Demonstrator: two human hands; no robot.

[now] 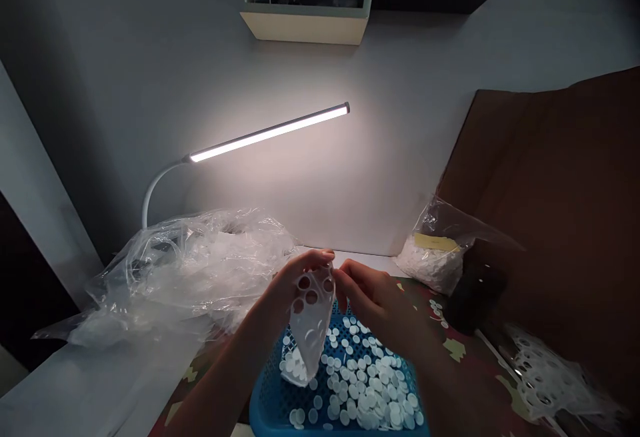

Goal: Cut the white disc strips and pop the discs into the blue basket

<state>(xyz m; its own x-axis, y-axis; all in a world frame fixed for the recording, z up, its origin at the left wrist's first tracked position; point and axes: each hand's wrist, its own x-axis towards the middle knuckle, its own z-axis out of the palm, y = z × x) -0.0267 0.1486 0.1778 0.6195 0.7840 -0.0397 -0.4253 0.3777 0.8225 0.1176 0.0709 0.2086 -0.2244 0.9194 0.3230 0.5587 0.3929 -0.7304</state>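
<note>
My left hand [286,285] grips a translucent white plastic sheet [311,334] by its upper end, thumb and fingers closed on it. Round holes show in the sheet's upper part, while its lower end hangs tilted over a blue basket [256,405]. My right hand [374,292] has its fingers curled, with thumb and fingertips pinched at the sheet's right edge; the exact contact is partly hidden. Many small white plastic discs [373,394] lie loose in the basket below both hands.
At left lies a large clear plastic bag [200,270] beneath a lit lamp [270,132]. To the right are a bag of white pieces [433,264], a dark object [475,297] and a pile of perforated sheets [550,374]. Brown cardboard [555,210] stands behind them.
</note>
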